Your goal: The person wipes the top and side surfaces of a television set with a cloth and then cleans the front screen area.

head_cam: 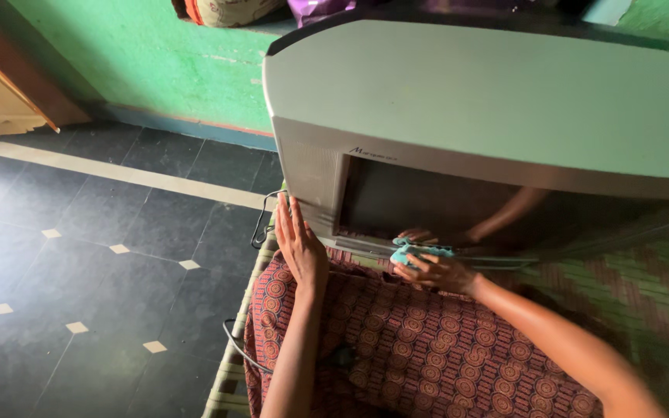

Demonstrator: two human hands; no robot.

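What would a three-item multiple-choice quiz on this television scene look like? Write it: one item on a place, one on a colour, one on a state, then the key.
1. Where does the left hand rest?
A. On the floor
B. Against the left front corner of the television
C. On top of the set

2. What colour is the cloth under the right hand?
A. Light blue
B. Red
C. Yellow

3. What state is the screen in?
A. Showing a picture
B. Cracked
C. Dark, mirroring the arm

Key:
1 B, the open palm lies flat on the grey corner.
2 A, light blue folds show above the fingers.
3 C, the glass is unlit and a reflection of the hand and forearm shows in it.
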